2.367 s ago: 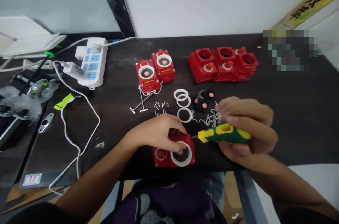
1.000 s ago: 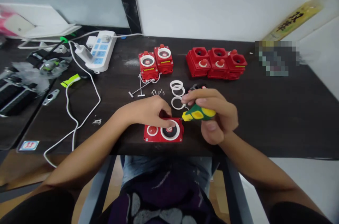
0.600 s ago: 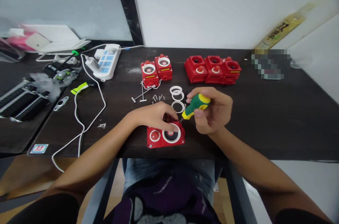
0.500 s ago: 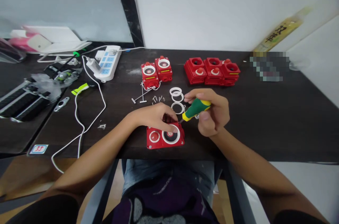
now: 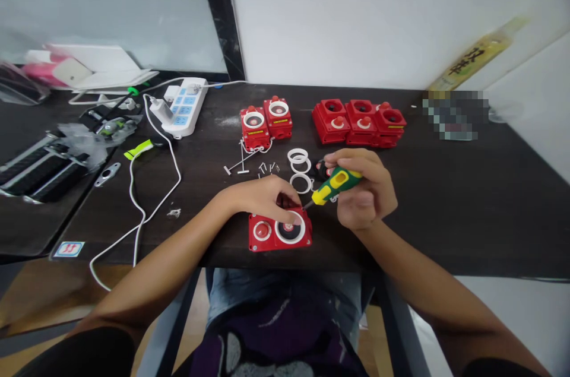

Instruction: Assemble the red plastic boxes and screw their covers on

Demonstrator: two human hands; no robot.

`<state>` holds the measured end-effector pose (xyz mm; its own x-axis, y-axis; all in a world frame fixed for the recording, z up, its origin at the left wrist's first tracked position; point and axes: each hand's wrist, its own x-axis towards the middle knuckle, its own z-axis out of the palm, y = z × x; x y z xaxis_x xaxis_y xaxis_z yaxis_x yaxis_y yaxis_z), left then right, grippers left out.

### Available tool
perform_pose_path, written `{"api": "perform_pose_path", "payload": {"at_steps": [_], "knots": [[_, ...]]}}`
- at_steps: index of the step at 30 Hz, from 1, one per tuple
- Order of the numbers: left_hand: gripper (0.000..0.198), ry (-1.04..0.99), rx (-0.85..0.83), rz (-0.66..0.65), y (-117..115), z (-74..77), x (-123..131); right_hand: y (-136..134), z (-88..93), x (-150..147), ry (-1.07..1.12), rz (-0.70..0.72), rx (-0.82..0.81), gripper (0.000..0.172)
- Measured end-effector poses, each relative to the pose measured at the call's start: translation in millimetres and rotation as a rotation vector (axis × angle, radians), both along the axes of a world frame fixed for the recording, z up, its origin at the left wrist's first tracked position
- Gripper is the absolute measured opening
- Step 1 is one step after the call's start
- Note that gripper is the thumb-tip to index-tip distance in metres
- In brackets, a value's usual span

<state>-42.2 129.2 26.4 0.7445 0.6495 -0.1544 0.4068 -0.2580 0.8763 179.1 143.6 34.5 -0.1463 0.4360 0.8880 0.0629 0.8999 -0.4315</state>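
While the left hand [image 5: 262,197] steadies a red push-button enclosure [image 5: 272,244] on the dark tabletop [image 5: 449,234], its curled fingers [image 5: 287,199] press over the enclosure's top edge. The enclosure lies flat near the table's front edge, with its white-ringed opening facing up. The right hand [image 5: 363,190] is closed around a green-and-yellow screwdriver [image 5: 336,185], and the metal tip sits at the enclosure's top edge, just beside the left fingers. Just above the hands lie 3 white rings [image 5: 300,170], a small scatter of screws [image 5: 267,168] and dark round parts [image 5: 321,170], partly hidden by the right fingers. Farther back stand 2 red enclosures [image 5: 266,123] and a block of 3 more [image 5: 358,122].
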Motion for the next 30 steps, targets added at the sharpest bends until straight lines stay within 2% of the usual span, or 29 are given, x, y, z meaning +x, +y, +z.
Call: {"api": "perform_pose_path", "payload": {"at_steps": [3,6,8,13,17,19,22,27,30], "knots": [[0.042,-0.001,-0.007,0.007,-0.1,-0.4,-0.3,5.8,2.7,-3.9,0.080,-0.174,0.149,0.030],[0.042,-0.004,-0.008,-0.004,0.1,-0.8,-0.5,7.6,5.3,-5.9,0.069,-0.247,0.145,0.026],[0.042,0.002,0.002,-0.011,0.4,-0.7,-0.3,6.3,5.8,-6.1,0.060,-0.219,0.104,0.028],[0.043,0.026,0.003,-0.010,0.8,0.4,0.4,4.2,4.0,-6.3,0.115,-0.047,0.014,0.033],[0.043,0.024,-0.019,-0.009,0.5,0.9,0.2,7.6,-0.1,-7.1,0.107,-0.107,0.048,0.023],[0.043,0.022,-0.019,-0.007,0.4,1.4,0.2,8.7,-1.7,-9.1,0.083,-0.103,0.005,0.027],[0.042,0.026,-0.014,-0.007,0.3,1.9,0.2,8.6,-0.9,-14.0,0.141,0.002,-0.139,0.032],[0.043,0.034,-0.005,-0.009,0.0,1.0,-0.1,4.7,5.1,-17.2,0.289,0.338,-0.320,0.029],[0.043,0.037,0.006,-0.006,-0.1,0.7,-0.2,2.8,6.1,-13.8,0.236,0.356,-0.388,0.031]]}}
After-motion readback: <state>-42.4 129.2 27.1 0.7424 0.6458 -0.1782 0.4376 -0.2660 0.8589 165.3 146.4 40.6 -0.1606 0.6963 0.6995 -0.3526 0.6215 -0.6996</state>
